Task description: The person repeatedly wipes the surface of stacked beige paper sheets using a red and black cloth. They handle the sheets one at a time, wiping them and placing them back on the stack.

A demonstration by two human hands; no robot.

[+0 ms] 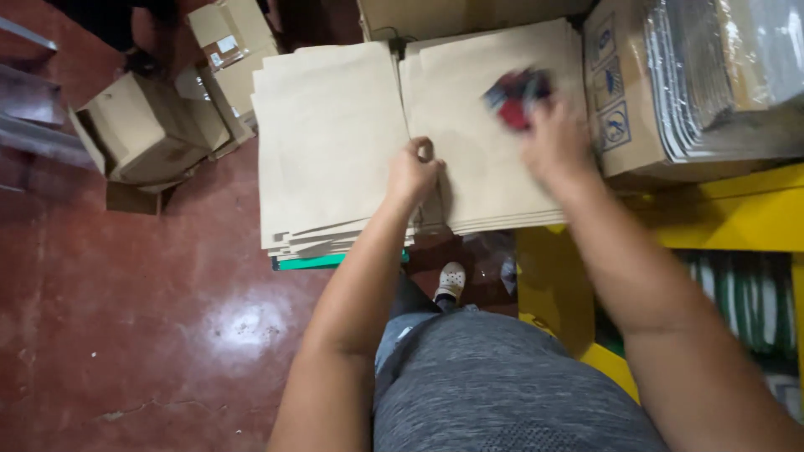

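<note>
Hands over flat brown cardboard sheets stacked in two piles.
Left hand has its fingers curled shut, pinching a sheet's edge at the seam between piles; right hand grips a blurred red-and-dark object just above its fingertips.

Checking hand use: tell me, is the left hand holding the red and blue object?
No, the right hand grips the red and blue object; the left hand rests on the brown paper stacks.

Your right hand grips a blurred red-and-dark object over plain tan flat cardboard sheets; the floor is glossy dark red, the stand yellow, your shirt heathered grey
</note>
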